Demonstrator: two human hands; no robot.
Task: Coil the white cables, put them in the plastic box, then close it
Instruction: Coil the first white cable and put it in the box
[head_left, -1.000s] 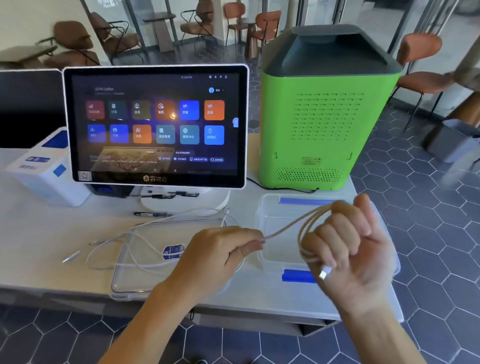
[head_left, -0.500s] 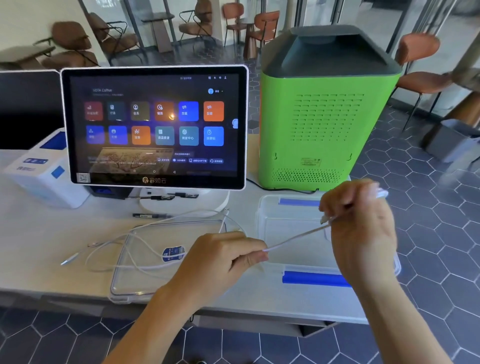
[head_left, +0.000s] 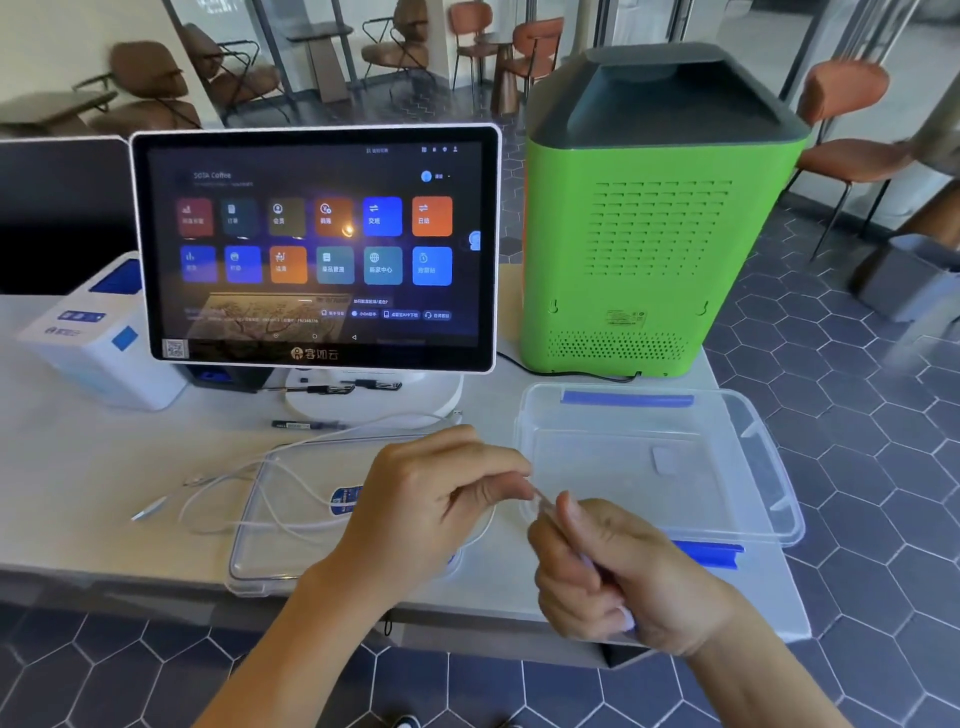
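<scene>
My left hand (head_left: 431, 499) pinches a white cable (head_left: 540, 500) just left of the clear plastic box (head_left: 769, 467), which stands open with blue clips on its near and far sides. Close beside it, my right hand (head_left: 608, 571) is closed around the same cable, most of which is hidden in the fist. The short stretch between my hands is blurred. The box's clear lid (head_left: 270, 540) lies flat to the left. Loose white cable (head_left: 234, 483) trails over the lid and the white table, ending in a plug at the far left.
A touchscreen terminal (head_left: 317, 249) stands behind the lid, with a pen (head_left: 306, 425) at its base. A green machine (head_left: 660, 223) sits right behind the box. A white printer (head_left: 98, 343) is at the left. The table's front edge (head_left: 156, 582) runs below my hands.
My right hand has come down from above the box toward my left hand, and the stretch of cable between them is now very short. My left hand has barely moved.
</scene>
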